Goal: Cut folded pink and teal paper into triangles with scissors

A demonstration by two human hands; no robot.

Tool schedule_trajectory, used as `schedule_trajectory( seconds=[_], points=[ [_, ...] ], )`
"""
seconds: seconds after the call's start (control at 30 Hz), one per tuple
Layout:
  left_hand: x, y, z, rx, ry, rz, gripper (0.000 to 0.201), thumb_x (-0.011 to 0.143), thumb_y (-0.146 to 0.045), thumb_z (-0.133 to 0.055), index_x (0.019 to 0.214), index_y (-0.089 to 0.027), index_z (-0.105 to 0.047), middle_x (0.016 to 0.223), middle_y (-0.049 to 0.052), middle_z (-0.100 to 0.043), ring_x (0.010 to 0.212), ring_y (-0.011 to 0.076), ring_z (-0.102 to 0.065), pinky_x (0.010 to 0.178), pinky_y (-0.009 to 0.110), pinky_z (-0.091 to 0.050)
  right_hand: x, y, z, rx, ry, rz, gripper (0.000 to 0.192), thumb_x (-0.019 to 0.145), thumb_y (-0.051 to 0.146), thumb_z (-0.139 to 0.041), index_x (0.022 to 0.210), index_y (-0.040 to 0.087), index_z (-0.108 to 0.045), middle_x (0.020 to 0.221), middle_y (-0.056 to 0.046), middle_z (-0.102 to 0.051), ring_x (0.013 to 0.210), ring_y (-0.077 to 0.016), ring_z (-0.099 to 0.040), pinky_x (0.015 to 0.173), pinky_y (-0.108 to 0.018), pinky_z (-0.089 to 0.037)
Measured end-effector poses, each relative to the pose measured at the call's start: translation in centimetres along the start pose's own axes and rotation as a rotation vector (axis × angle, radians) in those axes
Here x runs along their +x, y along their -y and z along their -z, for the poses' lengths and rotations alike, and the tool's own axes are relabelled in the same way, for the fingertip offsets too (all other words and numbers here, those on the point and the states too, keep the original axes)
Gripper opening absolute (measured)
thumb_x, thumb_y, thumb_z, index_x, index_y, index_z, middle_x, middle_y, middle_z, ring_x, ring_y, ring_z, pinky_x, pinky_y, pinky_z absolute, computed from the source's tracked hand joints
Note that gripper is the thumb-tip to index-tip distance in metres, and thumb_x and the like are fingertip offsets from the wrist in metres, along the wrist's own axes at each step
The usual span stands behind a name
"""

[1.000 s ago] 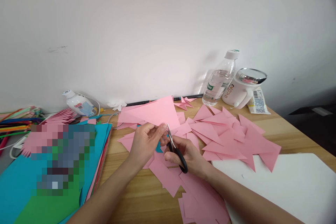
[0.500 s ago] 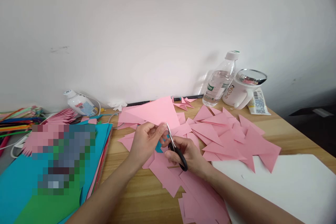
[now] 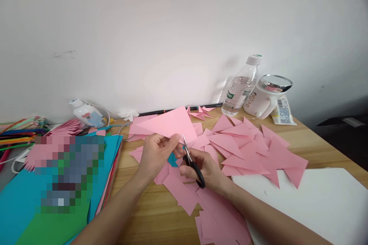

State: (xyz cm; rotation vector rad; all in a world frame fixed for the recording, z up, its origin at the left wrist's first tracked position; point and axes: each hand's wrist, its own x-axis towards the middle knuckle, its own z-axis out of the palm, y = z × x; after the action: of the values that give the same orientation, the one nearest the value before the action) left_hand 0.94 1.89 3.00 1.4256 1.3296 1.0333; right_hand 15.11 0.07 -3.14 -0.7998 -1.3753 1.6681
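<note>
My left hand [image 3: 158,157] pinches the lower edge of a folded pink paper [image 3: 174,121] between thumb and fingers. The paper stands tilted up, its narrow point toward the left. My right hand [image 3: 208,170] grips black-handled scissors [image 3: 198,175], with the fingers around the handles. The blades point up beside my left thumb, at the paper's lower edge. How far the blades are apart is hard to see. Beneath my hands lie more pink paper pieces [image 3: 181,195] and a small blue scrap [image 3: 172,160].
Pink triangles [image 3: 247,149] lie heaped at the right, beside a white sheet [image 3: 304,203]. Behind them stand a water bottle [image 3: 237,93] and a white mug [image 3: 260,101]. Blue paper [image 3: 25,195] is on the left, with a white bottle [image 3: 87,114] near the wall [image 3: 172,38].
The pink paper and my left hand have shifted slightly, and the left fingers have moved a little along the edge. The scissors stay almost in place beside the thumb.
</note>
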Motion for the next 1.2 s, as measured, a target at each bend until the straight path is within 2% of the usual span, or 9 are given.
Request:
schedule_trajectory(
  seconds=[0.2, 0.33, 0.57, 0.77, 0.9, 1.2],
  points=[
    [-0.05, -0.01, -0.15, -0.013, 0.002, -0.001, 0.025, 0.076, -0.031, -0.057, 0.062, -0.012, -0.063, 0.057, 0.004, -0.066, 0.049, 0.0125, -0.061, 0.051, 0.022, -0.050, -0.02, 0.37, -0.12, -0.019, -0.005, 0.022, 0.033, 0.064, 0.037, -0.071, 0.073, 0.014, -0.049, 0.060, 0.005, -0.040, 0.055, -0.0075, -0.034, 0.049, -0.020, -0.030],
    [-0.08, 0.08, -0.20, -0.023, -0.003, -0.012, 0.025, 0.076, -0.031, -0.057, 0.062, -0.011, -0.064, 0.056, 0.004, -0.066, 0.049, 0.0125, -0.060, 0.051, 0.022, -0.050, -0.03, 0.29, -0.14, -0.017, -0.010, 0.010, 0.033, 0.064, 0.038, -0.071, 0.075, 0.015, -0.050, 0.059, 0.005, -0.040, 0.055, -0.0084, -0.037, 0.051, -0.022, -0.033],
    [-0.15, 0.22, -0.17, -0.041, 0.002, -0.012, 0.027, 0.076, -0.031, -0.056, 0.060, -0.011, -0.064, 0.053, 0.003, -0.063, 0.047, 0.0125, -0.060, 0.049, 0.022, -0.049, -0.02, -0.15, -0.01, -0.042, -0.009, -0.007, 0.034, 0.066, 0.042, -0.068, 0.080, 0.016, -0.053, 0.060, 0.003, -0.050, 0.053, -0.0096, -0.043, 0.049, -0.023, -0.037],
    [-0.17, -0.02, -0.19, -0.052, 0.005, 0.000, 0.026, 0.076, -0.031, -0.056, 0.063, -0.011, -0.065, 0.055, 0.004, -0.065, 0.047, 0.0129, -0.060, 0.049, 0.023, -0.050, -0.06, -0.25, -0.01, -0.014, 0.009, 0.019, 0.032, 0.066, 0.037, -0.070, 0.077, 0.015, -0.050, 0.058, 0.005, -0.041, 0.052, -0.0076, -0.037, 0.048, -0.021, -0.033],
    [-0.25, 0.00, -0.18, -0.055, -0.010, 0.004, 0.024, 0.075, -0.030, -0.057, 0.061, -0.012, -0.063, 0.058, 0.004, -0.066, 0.048, 0.0129, -0.060, 0.050, 0.023, -0.051, -0.08, -0.06, -0.02, -0.010, 0.043, 0.011, 0.032, 0.069, 0.037, -0.067, 0.082, 0.015, -0.049, 0.062, 0.004, -0.043, 0.053, -0.0078, -0.037, 0.048, -0.021, -0.033],
    [-0.27, -0.12, -0.24, -0.063, -0.002, 0.021, 0.027, 0.075, -0.033, -0.057, 0.057, -0.013, -0.061, 0.053, 0.003, -0.064, 0.045, 0.0135, -0.059, 0.048, 0.024, -0.050, 0.00, -0.12, -0.05, -0.017, 0.008, 0.017, 0.032, 0.065, 0.037, -0.070, 0.080, 0.015, -0.053, 0.061, 0.004, -0.041, 0.052, -0.0073, -0.036, 0.047, -0.020, -0.036]
  ],
)
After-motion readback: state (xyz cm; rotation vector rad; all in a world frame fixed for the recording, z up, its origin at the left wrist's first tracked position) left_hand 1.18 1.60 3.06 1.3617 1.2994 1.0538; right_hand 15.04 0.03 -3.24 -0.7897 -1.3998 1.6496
